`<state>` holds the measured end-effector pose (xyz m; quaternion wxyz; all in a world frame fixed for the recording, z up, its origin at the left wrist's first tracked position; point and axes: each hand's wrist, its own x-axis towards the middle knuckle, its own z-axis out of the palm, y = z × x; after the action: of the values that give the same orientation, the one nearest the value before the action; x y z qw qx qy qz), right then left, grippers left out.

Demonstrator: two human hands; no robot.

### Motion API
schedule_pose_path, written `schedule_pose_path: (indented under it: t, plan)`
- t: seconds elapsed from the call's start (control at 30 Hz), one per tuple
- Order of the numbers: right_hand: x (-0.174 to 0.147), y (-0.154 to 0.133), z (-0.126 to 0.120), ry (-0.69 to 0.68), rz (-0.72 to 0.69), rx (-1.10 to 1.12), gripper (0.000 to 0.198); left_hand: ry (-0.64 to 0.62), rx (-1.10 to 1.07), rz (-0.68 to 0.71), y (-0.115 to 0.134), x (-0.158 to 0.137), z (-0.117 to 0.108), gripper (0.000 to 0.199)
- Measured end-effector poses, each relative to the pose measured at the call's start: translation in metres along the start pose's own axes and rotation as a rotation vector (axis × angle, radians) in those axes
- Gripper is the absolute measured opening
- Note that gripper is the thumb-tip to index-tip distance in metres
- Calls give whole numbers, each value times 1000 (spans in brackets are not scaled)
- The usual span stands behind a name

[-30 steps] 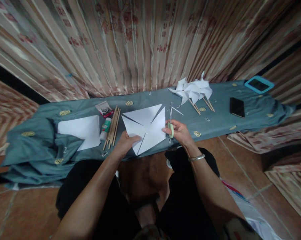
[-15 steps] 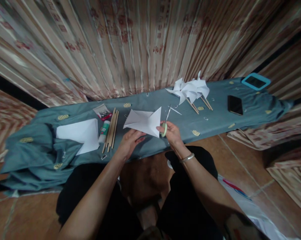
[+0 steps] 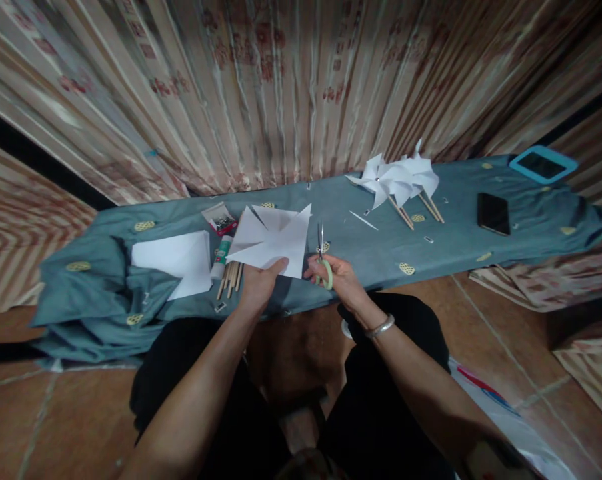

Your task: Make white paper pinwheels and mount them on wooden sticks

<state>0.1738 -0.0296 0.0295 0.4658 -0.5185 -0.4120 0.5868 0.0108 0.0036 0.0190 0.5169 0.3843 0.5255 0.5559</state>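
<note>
My left hand (image 3: pixel 261 283) pinches the lower edge of a white paper square (image 3: pixel 275 240), thumb on top and fingers underneath. Slits run in from the corners of the sheet towards its middle. Just right of the paper, my right hand (image 3: pixel 338 275) is closed round the pale green handles of a pair of scissors (image 3: pixel 323 267), whose blades point away from me. Wooden sticks (image 3: pixel 229 279) lie partly hidden under the paper's left side. Beside them are a green and white glue stick (image 3: pixel 221 257) and a small open box of metal pins or fasteners (image 3: pixel 221 220).
White paper pinwheels (image 3: pixel 398 180) on sticks lie at the back right, near a thin paper scrap (image 3: pixel 363 221). Farther right are a dark phone (image 3: pixel 493 213) and a blue-framed tablet-like device (image 3: pixel 543 164). White sheets (image 3: pixel 173 260) lie at left on the green cloth (image 3: pixel 101 287). Curtains hang behind.
The paper has turned and lies flatter, now over the sticks. My left thumb has come on top of it. My right hand has let go of the paper's edge and keeps the scissors.
</note>
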Motion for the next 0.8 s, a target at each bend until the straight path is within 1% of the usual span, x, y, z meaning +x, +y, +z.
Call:
schedule_pose_path:
  t: [0.13,0.27,0.33,0.4,0.8]
  plan:
    - [-14,-3,-7,-205,57,-109,48,75,16,79,3,11,-7,53]
    - [-26,-7,-10,-404,131,-169,53,86,-8,105,2,16,-10,60]
    - [-29,-8,-10,-466,154,-178,54,93,-9,103,1,16,-10,62]
    - [-30,-8,-8,-489,163,-176,54,94,3,101,2,16,-9,62]
    - [-24,-1,-6,-478,146,-191,49,30,6,70,3,5,-2,53]
